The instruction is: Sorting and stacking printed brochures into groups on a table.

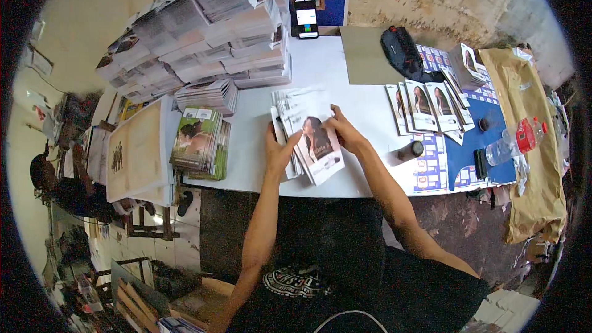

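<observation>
A loose stack of booklets [319, 154] with a person pictured on the cover lies tilted between my hands over the white table. My left hand [281, 150] grips its left side, thumb on top and fingers at the edge. My right hand [345, 131] is closed on the upper right edge of the same stack. The sheets at the far end are fanned and somewhat blurred. Left of my left hand stands a pile of green-covered booklets [196, 142]. To the right, several similar booklets [422, 106] lie spread in overlapping groups.
Tall stacks of printed booklets [209, 31] rise at the back left. A phone [306, 18] stands upright behind the table [246, 176]. A dark pouch [401, 52], a small dark cylinder [411, 150], a plastic bottle [502, 147] and brown paper [536, 172] are at the right.
</observation>
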`<state>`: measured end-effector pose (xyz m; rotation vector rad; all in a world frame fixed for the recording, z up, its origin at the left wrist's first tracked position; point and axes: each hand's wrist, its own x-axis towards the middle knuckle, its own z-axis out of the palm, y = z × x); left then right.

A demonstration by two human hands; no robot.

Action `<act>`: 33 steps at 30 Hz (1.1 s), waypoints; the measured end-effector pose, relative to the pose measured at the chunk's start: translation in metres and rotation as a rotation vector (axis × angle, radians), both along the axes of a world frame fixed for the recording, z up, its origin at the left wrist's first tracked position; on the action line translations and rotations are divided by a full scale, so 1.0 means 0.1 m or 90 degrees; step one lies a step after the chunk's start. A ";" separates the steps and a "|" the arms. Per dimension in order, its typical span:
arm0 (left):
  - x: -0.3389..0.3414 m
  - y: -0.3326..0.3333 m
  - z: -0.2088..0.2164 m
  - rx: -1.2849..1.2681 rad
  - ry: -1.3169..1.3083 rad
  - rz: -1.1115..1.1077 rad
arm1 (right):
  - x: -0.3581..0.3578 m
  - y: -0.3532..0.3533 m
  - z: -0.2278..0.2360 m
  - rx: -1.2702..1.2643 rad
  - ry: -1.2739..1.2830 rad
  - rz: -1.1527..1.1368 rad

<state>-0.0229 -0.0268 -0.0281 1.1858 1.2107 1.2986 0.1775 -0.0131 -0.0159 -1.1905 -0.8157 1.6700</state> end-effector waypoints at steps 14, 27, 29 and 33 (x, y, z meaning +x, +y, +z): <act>-0.10 0.00 -0.35 0.322 0.143 -0.220 | 0.06 -0.46 -0.18 0.356 -0.075 0.082; 0.08 0.01 -0.65 0.201 -0.083 -0.312 | -0.01 -0.46 -0.53 0.201 -0.008 0.031; 0.09 0.05 -0.86 0.043 -0.172 -0.244 | -0.07 -0.37 -0.56 0.250 0.011 0.039; 0.03 -0.04 -0.71 0.280 0.097 -0.144 | -0.30 -0.47 -0.15 0.214 0.042 -0.094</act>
